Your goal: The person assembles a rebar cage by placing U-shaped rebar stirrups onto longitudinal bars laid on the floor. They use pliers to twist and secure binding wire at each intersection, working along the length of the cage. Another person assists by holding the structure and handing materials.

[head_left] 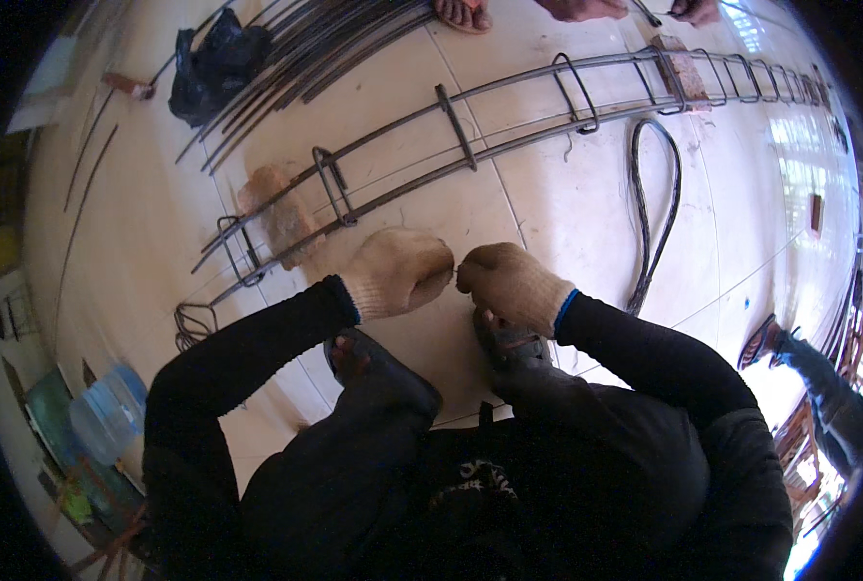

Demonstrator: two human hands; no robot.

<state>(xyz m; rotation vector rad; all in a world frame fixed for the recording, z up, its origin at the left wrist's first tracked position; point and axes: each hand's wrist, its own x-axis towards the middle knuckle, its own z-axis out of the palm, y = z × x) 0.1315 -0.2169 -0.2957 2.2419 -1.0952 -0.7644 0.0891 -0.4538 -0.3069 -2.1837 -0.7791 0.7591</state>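
Note:
My left hand [400, 271], in a cream knitted glove, is closed with its fingertips pinched together. Facing it almost tip to tip is my right hand [511, 281], gloved alike and also closed. Whatever the fingers hold, if anything, is too small or hidden to make out. Just beyond both hands lies a long steel rebar frame [383, 198], two bars running from lower left to upper right with several square stirrups [331, 188] around them. A brick [278, 215] props its left end, and another brick [681, 76] sits under the right part.
A looped bundle of dark wire [678, 174] lies right of my hands. Loose rebars [325, 48] and a black plastic bag [216, 66] are at the far left. A co-worker's hands [586, 8] show beyond the frame. Another person's leg [818, 387] is at right; a water jug [107, 416] at left.

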